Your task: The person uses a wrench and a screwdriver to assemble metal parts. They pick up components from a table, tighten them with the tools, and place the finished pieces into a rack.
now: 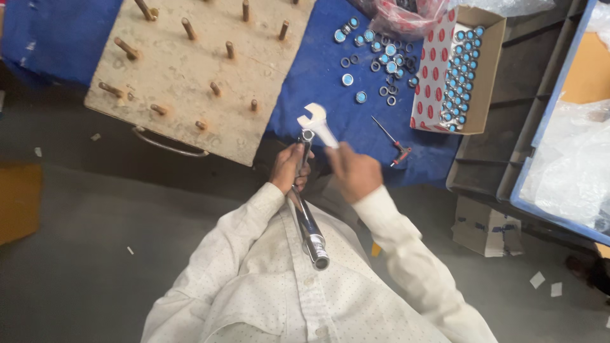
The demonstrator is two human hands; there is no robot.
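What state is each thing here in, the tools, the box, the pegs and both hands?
Left hand: closed around the chrome tube.
Chrome tube: held slanted against the shirt.
Right hand: gripping the open-end spanner.
Open-end spanner: raised, blurred.
Cardboard box: open, parts inside.
Wooden board: pegs upright.
Screwdriver: lying flat.

Even, soft daylight, faint shadows; right hand [353, 170] blurred, edges slightly warped

A shiny metal tube [307, 216] slants upward; a white open-ended spanner [317, 122] touches its top.
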